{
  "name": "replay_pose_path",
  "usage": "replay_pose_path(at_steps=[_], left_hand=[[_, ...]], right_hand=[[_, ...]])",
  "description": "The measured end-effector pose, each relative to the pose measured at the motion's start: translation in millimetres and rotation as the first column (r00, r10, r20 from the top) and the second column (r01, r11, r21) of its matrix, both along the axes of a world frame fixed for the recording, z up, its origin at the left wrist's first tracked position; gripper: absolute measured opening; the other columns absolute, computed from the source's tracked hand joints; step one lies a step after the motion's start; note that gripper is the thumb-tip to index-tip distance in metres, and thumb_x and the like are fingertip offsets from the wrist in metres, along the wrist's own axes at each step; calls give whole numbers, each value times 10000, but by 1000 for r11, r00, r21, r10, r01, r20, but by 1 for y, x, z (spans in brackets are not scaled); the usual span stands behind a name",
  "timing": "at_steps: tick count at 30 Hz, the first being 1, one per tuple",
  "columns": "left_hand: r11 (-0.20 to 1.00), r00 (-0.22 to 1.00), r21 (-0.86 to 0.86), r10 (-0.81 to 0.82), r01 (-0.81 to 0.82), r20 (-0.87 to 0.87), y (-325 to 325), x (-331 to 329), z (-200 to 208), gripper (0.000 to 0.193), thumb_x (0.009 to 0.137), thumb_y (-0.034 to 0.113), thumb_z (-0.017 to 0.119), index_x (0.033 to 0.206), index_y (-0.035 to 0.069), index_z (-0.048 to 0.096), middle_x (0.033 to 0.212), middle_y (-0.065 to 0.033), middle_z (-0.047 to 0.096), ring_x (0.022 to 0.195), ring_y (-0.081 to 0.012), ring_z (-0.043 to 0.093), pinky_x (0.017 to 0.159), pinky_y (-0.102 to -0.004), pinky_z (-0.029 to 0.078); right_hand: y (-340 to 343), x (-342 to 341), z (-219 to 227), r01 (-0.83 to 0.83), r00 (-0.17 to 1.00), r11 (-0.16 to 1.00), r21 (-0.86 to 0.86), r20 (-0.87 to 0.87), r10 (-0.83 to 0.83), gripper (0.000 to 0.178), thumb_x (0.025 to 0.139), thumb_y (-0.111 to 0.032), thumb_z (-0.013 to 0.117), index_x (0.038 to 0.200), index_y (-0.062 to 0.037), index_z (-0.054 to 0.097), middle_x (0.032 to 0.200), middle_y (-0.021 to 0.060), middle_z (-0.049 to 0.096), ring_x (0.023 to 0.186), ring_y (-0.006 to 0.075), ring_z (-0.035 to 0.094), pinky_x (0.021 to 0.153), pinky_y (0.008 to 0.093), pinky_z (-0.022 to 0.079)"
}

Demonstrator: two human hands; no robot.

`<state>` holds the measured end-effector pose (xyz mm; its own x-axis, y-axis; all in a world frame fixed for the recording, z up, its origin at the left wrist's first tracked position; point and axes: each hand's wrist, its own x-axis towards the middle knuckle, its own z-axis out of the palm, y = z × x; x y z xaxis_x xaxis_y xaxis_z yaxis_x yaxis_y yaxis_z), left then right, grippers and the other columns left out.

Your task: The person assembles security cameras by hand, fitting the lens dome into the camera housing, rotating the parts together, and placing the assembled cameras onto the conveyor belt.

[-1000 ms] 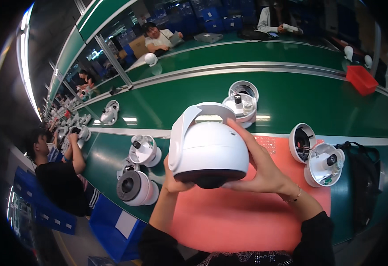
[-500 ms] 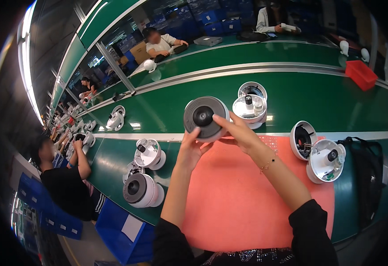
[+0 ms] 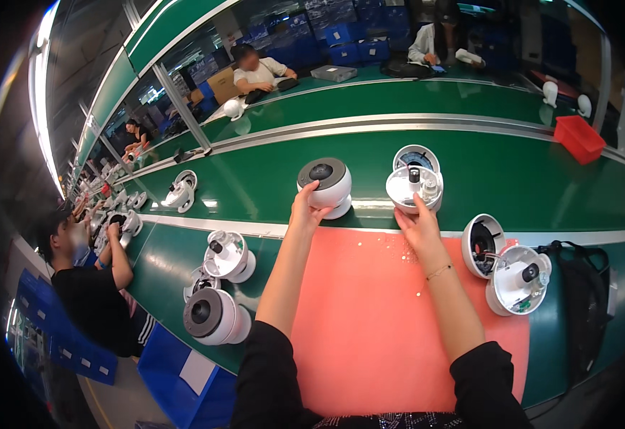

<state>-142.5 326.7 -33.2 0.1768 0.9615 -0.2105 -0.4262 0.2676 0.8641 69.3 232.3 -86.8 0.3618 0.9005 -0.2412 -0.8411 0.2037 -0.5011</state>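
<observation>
My left hand is closed on a white dome camera with a grey ringed face and dark lens. The camera's base rests on the green conveyor belt, beyond the mat. To its right, my right hand grips the near rim of an opened white camera. A black lens barrel stands up inside this one, with its shell half tilted behind. Another opened camera lies at the mat's right edge, its two halves joined by wires.
A pink mat covers the bench before me. On the left stand an opened camera and a grey-faced camera. At right lie a black bag and a red bin. Co-workers sit at left and across the belt.
My right hand has let go of the grey-faced camera and moved right onto the opened one. The grey-faced camera has gone from raised in both hands to standing on the belt.
</observation>
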Motion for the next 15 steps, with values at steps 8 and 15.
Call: replay_pose_path(at_steps=[8,15], left_hand=[[998,998,20,-59,59,24,18,21,-33,834,731,446,679,1314,-3,288,1309,-219,326,1189,-349,405,995,-475,328],[992,991,-109,-56,70,123,-17,-1,-17,814,754,491,622,1324,79,212,1274,-202,315,1182,-347,398,982,-523,295]], right_hand=[[0,6,-1,137,979,991,-3,151,-135,642,807,-140,624,1317,-164,236,1263,90,385,1095,251,481,945,375,384],[-31,-6,62,42,910,992,116,405,-85,492,838,-204,580,1250,-78,343,1146,103,499,1004,203,562,884,323,439]])
